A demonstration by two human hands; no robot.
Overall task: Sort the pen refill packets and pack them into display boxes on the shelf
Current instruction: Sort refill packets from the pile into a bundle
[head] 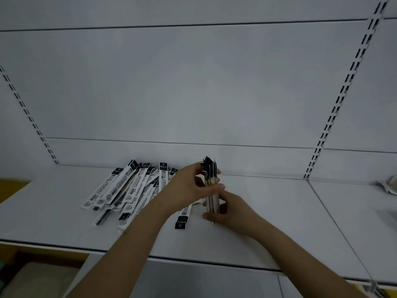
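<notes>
A person's two bare forearms reach forward over a white metal shelf, seen from a camera worn on the head. Between the hands stands a small bundle of pen refill packets, held nearly upright near the middle of the shelf, its black printed tops fanned out above the fingers and its pale lower ends pointing down toward the shelf. The left hand wraps the upper part of the bundle, fingers curled round it from the left side. The right hand grasps the lower part, thumb across the front and fingers curled behind. To the left of the hands, toward the back edge of the shelf, lies a loose pile of refill packets, long narrow white sleeves with black ends and barcodes, overlapping at slightly different angles. One single packet lies apart from the pile, just in front of the left wrist, its black end toward the front edge. Behind the shelf rises a plain white back panel with slotted uprights at either side. At the far right edge of the shelf sits a pale crumpled object, too cut off to identify.
</notes>
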